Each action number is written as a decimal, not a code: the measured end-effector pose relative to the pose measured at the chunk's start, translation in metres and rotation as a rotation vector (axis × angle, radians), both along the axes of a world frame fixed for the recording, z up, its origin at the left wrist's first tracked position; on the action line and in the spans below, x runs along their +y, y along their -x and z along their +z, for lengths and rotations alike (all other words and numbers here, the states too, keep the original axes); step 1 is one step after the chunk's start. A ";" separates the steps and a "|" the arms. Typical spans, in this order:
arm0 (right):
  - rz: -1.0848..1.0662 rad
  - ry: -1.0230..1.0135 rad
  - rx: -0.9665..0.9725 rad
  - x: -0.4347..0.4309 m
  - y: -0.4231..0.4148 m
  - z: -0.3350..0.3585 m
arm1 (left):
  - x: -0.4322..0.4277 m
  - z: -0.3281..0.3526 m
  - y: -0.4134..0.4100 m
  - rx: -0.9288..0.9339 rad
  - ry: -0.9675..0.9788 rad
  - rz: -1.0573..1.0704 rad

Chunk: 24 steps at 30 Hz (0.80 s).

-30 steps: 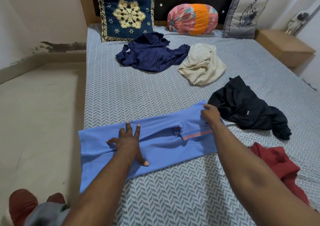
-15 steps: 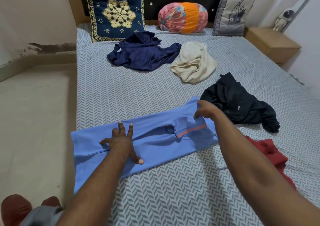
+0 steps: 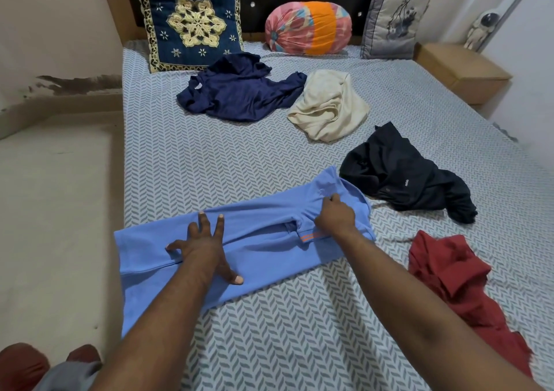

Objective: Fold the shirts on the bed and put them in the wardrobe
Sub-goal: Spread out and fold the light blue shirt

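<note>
A light blue shirt lies folded into a long strip across the near left of the bed, its left end hanging over the edge. My left hand presses flat on its middle, fingers spread. My right hand pinches the fabric near the collar end, which is lifted and folding back toward the left. Unfolded on the bed lie a navy shirt, a cream shirt, a black shirt and a red shirt.
The bed has a grey herringbone sheet. Against the headboard stand a blue embroidered cushion, a pink and orange bolster and a grey cushion. A wooden bedside unit sits at the right, bare floor at the left.
My right hand has moved from the shirt's far right corner inward and now grips the collar end, drawing it back to the left. My left hand stays pressed on the shirt.
</note>
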State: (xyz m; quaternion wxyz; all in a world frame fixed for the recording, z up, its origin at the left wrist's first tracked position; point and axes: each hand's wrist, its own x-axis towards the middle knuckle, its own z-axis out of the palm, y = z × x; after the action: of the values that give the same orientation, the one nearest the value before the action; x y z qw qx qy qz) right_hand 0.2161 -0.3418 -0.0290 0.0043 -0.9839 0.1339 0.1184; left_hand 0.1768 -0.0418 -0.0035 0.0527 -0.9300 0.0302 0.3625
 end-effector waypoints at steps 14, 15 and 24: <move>-0.003 -0.077 0.231 -0.028 -0.069 -0.004 | -0.007 0.001 -0.005 0.010 -0.043 0.013; -0.016 -0.097 0.246 -0.028 -0.071 -0.004 | -0.006 0.000 -0.005 0.008 -0.041 0.015; -0.026 -0.014 -0.450 -0.024 0.009 -0.016 | -0.001 -0.005 -0.001 -0.047 -0.013 0.022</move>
State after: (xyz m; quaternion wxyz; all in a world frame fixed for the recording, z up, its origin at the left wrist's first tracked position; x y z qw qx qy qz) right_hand 0.2070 -0.3662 -0.0447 0.0424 -0.9836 0.1416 -0.1034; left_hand 0.1775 -0.0426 -0.0088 0.0557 -0.9382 0.0162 0.3412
